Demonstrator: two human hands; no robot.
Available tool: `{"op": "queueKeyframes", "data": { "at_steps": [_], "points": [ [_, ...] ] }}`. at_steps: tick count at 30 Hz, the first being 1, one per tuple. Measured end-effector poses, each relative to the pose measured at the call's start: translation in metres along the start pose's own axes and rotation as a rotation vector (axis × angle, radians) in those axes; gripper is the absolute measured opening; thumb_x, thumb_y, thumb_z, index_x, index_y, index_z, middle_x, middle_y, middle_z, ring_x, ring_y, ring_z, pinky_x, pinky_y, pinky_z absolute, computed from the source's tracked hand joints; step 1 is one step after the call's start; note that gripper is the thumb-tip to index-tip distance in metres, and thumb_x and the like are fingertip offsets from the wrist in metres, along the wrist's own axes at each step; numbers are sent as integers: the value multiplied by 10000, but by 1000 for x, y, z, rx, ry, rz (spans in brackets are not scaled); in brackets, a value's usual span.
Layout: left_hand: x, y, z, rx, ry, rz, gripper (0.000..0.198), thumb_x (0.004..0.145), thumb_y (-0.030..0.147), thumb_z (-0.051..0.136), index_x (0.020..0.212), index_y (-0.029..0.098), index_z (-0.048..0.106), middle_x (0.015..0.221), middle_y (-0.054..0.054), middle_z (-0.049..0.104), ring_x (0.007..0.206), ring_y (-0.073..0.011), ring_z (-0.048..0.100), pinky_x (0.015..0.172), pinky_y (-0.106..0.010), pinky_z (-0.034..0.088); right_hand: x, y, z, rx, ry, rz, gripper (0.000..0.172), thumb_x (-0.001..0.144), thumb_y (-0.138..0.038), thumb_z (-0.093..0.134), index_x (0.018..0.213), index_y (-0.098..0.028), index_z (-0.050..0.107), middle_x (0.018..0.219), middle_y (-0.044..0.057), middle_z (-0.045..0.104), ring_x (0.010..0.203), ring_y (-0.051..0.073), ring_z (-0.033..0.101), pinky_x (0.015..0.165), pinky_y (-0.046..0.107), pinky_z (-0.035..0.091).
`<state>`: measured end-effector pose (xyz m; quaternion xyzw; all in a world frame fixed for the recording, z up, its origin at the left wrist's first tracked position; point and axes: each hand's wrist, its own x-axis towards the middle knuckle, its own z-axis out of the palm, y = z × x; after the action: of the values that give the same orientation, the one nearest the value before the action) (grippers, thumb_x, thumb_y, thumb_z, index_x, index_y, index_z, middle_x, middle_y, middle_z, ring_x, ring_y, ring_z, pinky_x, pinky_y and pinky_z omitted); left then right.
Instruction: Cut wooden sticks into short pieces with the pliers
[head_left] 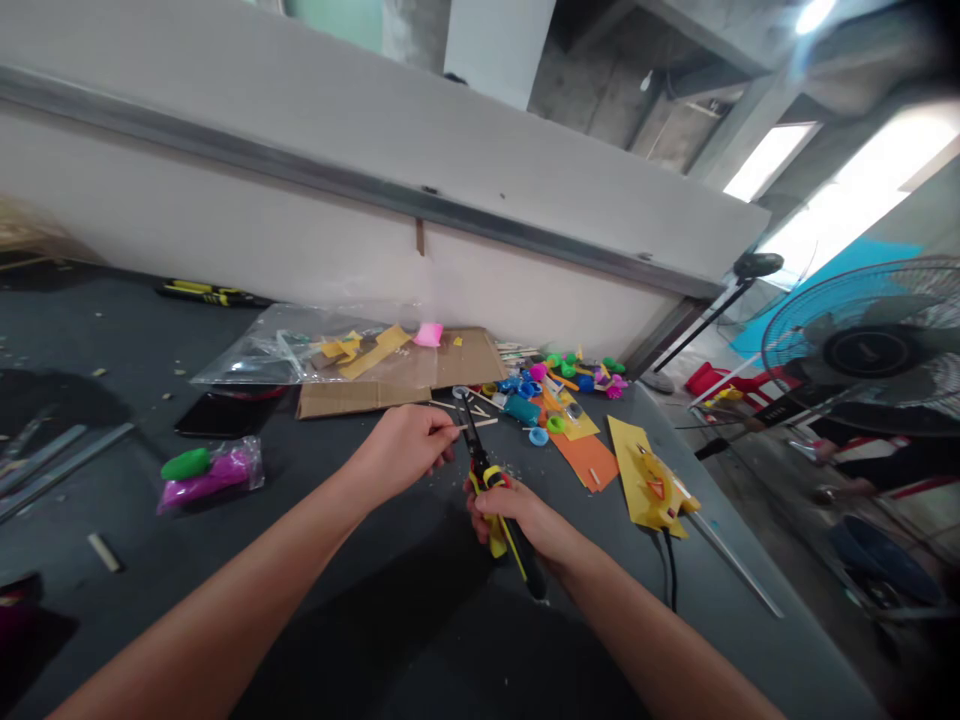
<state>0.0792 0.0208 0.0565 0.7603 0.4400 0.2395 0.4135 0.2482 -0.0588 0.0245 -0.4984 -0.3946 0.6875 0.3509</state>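
My right hand (pixel 525 515) is closed around the yellow-and-black handles of a pair of pliers (pixel 521 560), whose dark jaws point away from me. Close to those jaws, my left hand (pixel 401 450) pinches a thin, pale stick (pixel 461 428); only its short end shows past the fingertips. Whether the jaws touch the stick is too small to tell. Just beyond the hands, loose thin sticks (pixel 484 422) lie on the dark table. Blue lids (pixel 538 436) and a teal packet (pixel 522 410) sit right of the jaws.
Flat cardboard (pixel 360 400) lies under a clear plastic bag (pixel 255 350) at the back. A bagged purple-and-green clay pack (pixel 214 475) and a black phone (pixel 221 414) are leftward. Orange paper (pixel 589 460) and a yellow glue gun (pixel 664 490) lie rightward. A fan (pixel 870 350) stands past the table edge.
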Motion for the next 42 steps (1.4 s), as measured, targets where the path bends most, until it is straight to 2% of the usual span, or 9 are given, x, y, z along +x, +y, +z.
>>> {"op": "queueKeyframes", "data": {
  "at_steps": [6, 11, 20, 25, 30, 34, 36, 38, 42],
  "points": [
    [-3, 3, 1, 329, 97, 170, 303, 834, 305, 401, 637, 185, 597, 604, -13, 610, 539, -117, 526, 528, -226, 343, 3, 2, -3, 138, -72, 70, 318, 584, -311, 595, 857, -171, 511, 629, -35, 482, 519, 98, 466, 532, 247, 406],
    [-5, 4, 4, 486, 140, 271, 299, 854, 262, 373, 669, 186, 594, 612, -25, 594, 548, -132, 503, 552, -249, 324, 1, 2, -2, 267, -155, 99, 275, 575, -281, 561, 817, -165, 500, 615, -34, 463, 509, 88, 436, 513, 237, 385],
    [-7, 7, 7, 557, 145, 235, 300, 860, 264, 365, 683, 181, 594, 648, -46, 622, 592, -149, 540, 555, -263, 326, -4, -1, 4, 169, -29, 111, 279, 516, -221, 535, 771, -198, 426, 548, -79, 392, 451, 59, 354, 450, 195, 312],
    [-7, 8, 8, 506, 126, 203, 307, 847, 248, 373, 635, 182, 584, 613, -37, 614, 562, -139, 528, 547, -256, 321, -1, -1, 7, 142, 27, 148, 263, 504, -208, 514, 745, -204, 409, 524, -90, 367, 421, 48, 324, 412, 178, 261],
    [-2, 1, 9, 289, 102, 126, 302, 827, 315, 419, 599, 182, 567, 584, -19, 609, 528, -116, 522, 518, -229, 341, 3, -2, 8, 185, 15, 164, 207, 499, -179, 478, 676, -205, 374, 483, -103, 322, 385, 33, 249, 393, 172, 204],
    [1, 1, 0, -239, -22, -143, 272, 816, 377, 445, 731, 160, 586, 660, -32, 648, 529, -114, 564, 489, -220, 419, 1, -10, 3, 100, 23, 63, 213, 559, -249, 527, 735, -208, 413, 503, -94, 360, 409, 55, 301, 419, 197, 247],
    [0, 5, -6, -525, -76, -223, 263, 826, 373, 453, 816, 147, 587, 705, -45, 663, 551, -111, 587, 520, -234, 464, 1, -15, -4, -77, 106, -30, 234, 584, -275, 548, 776, -209, 432, 518, -83, 382, 443, 78, 345, 449, 218, 274],
    [-3, 10, -11, -728, -129, -234, 237, 828, 345, 479, 900, 143, 582, 768, -64, 681, 599, -119, 618, 584, -260, 503, 2, -19, -14, -355, 220, -105, 259, 607, -318, 583, 796, -201, 449, 584, -51, 450, 519, 108, 407, 498, 242, 299],
    [-9, 14, -19, -937, -227, -182, 207, 822, 258, 510, 998, 154, 541, 910, -110, 695, 764, -183, 670, 729, -340, 532, 7, -21, -38, -960, 406, -145, 362, 618, -409, 639, 849, -184, 473, 776, 36, 543, 686, 185, 486, 591, 285, 314]
  ]
}}
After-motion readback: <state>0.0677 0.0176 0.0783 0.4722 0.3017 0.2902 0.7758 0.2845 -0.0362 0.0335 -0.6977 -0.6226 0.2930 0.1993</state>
